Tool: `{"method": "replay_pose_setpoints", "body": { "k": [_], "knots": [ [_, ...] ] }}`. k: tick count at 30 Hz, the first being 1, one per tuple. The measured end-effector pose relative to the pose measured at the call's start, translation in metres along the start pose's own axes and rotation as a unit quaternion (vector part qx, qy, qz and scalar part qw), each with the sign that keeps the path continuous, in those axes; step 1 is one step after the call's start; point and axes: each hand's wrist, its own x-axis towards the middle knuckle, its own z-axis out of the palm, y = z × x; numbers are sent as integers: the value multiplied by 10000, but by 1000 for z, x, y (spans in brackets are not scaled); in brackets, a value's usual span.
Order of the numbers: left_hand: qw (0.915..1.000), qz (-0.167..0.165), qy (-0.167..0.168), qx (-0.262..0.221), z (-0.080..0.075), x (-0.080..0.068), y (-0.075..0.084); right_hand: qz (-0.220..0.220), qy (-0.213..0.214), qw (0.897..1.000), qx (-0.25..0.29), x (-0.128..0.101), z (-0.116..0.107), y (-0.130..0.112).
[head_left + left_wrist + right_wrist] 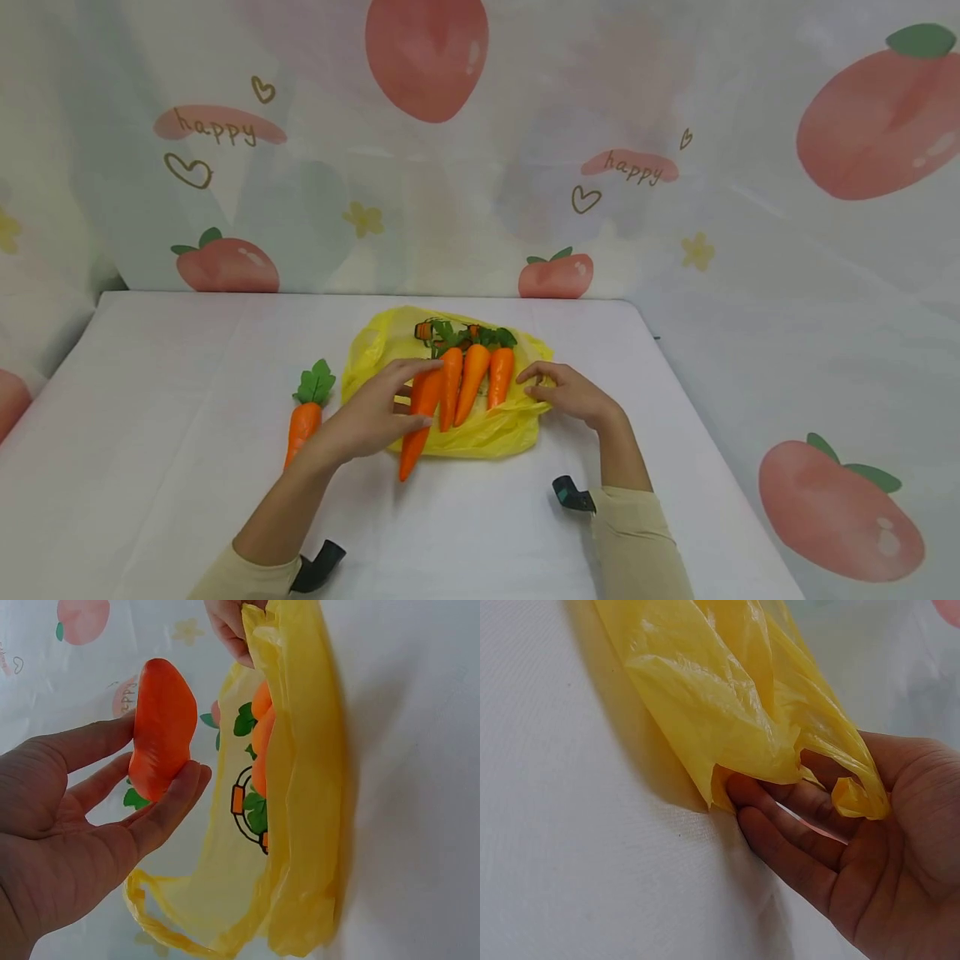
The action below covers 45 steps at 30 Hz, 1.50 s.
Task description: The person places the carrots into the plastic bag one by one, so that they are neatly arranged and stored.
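Note:
My left hand (375, 408) pinches an orange carrot (422, 404) between thumb and fingers, its pointed end toward me. In the left wrist view this carrot (161, 727) is up beside the mouth of a yellow plastic bag (307, 787). The bag (480, 442) lies on the table with its mouth spread. Several carrots (472, 379) with green leafy tops lie in it, side by side. At the bag's right side, my right hand (573, 393) grips its edge. A loop of the bag's handle passes between thumb and fingers of this hand (840, 862) in the right wrist view.
Another carrot (303, 425) with a green leaf lies on the white table (165, 417), left of the bag and partly hidden by my left forearm. Behind the table hangs a fruit-printed cloth (450, 183). Each wrist carries a black camera mount (573, 494).

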Motion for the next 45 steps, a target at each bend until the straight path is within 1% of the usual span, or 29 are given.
{"method": "replay_pose_setpoints", "body": {
  "k": [3,6,11,17,21,24,28,30,34,40,45],
  "knots": [
    [10000,-17,9,54,3,4,0,-8,12,10000,41,1,-1,4],
    [9999,-120,65,62,6,9,-2,-5,-4,9999,117,1,-2,5],
    [9995,-227,205,84,9,18,-10,-47,-1,9999,136,3,-2,7],
    [9984,-456,338,16,10,28,-21,-12,-29,9999,151,3,-1,6],
    [9975,-573,415,-5,11,33,-25,31,-32,9998,173,1,-1,6],
    [9968,-670,433,-49,11,37,-25,61,-101,9997,193,-6,-2,-7],
    [9967,-694,396,-166,11,44,-28,15,-159,9996,224,-16,-4,-27],
    [9964,-729,398,-196,11,48,-30,1,-149,9996,221,-17,-4,-29],
    [9951,-852,395,-298,11,53,-34,36,-129,9998,164,-12,-2,-22],
    [9947,-909,297,-390,10,60,-41,62,-58,9999,127,1,-1,3],
    [9932,-983,294,-542,11,65,-46,24,-23,9999,113,2,-1,8]
  ]
}}
